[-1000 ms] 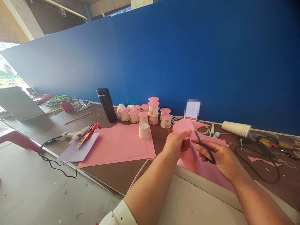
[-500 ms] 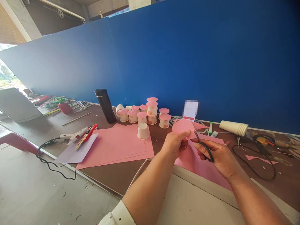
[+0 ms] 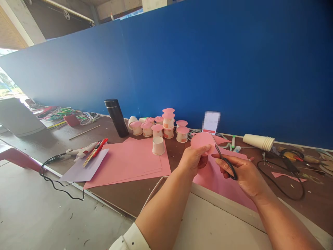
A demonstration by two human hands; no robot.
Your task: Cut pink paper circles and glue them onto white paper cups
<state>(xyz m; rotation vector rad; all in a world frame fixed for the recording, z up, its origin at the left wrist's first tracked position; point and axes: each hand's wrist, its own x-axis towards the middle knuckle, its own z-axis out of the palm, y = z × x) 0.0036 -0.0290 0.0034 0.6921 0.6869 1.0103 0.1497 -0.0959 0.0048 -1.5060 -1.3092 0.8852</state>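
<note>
No legible text anywhere. White card [image 3: 211, 122] at far centre against the blue board [image 3: 208, 62]: face blurred, only a red strip along its bottom edge. Small paper cups [image 3: 163, 126] left of it carry orange-red printed patches, too small to read.

— What sort of place is this?

— A craft workshop, rough and half open to daylight. A long brown worktable [image 3: 130, 194] runs along a blue partition wall [image 3: 208, 62], above a bare concrete floor [image 3: 31, 215].

— What shows it?

— Pink paper sheets [image 3: 130, 161], small paper cups capped with pink discs [image 3: 166, 125], a glue gun [image 3: 78, 151], a stack of cups [image 3: 258, 141], cables [image 3: 283, 180].
</note>
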